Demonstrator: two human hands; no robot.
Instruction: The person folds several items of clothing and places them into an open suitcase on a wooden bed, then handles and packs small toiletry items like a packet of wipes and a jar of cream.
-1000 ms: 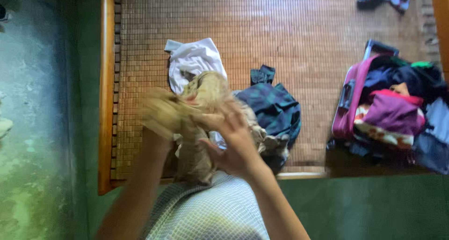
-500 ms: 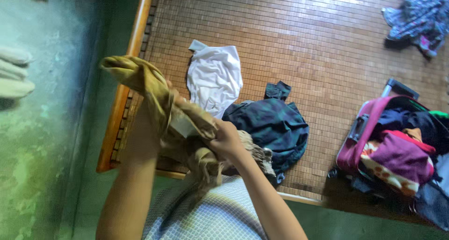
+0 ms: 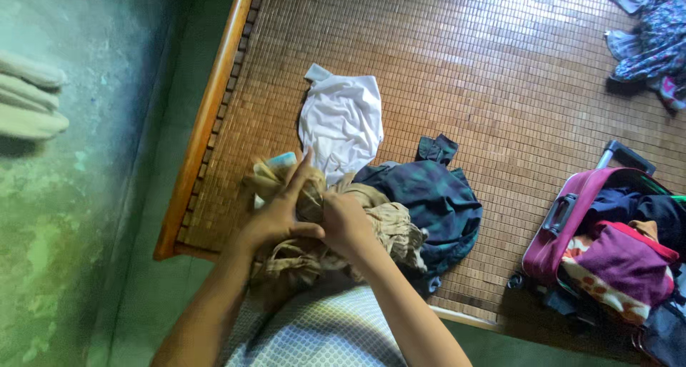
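Note:
Both hands work a crumpled tan garment (image 3: 386,227) bunched at the near edge of a bamboo-mat bed (image 3: 500,67). My left hand (image 3: 275,213) presses on the tan cloth with fingers stretched out. My right hand (image 3: 346,220) grips a fold of the same cloth beside it. A white garment (image 3: 341,120) lies flat just beyond the hands. A dark plaid garment (image 3: 432,199) sits in a heap to the right, touching the tan one.
An open pink suitcase (image 3: 564,224) stuffed with clothes stands at the right. A blue patterned garment (image 3: 647,35) lies at the far right corner. The bed's wooden rail (image 3: 207,117) runs along the left, with green floor (image 3: 78,195) beyond it.
The tan garment was held up in the air by my left hand; now it is lowered onto the mat and both hands are bunched on it.

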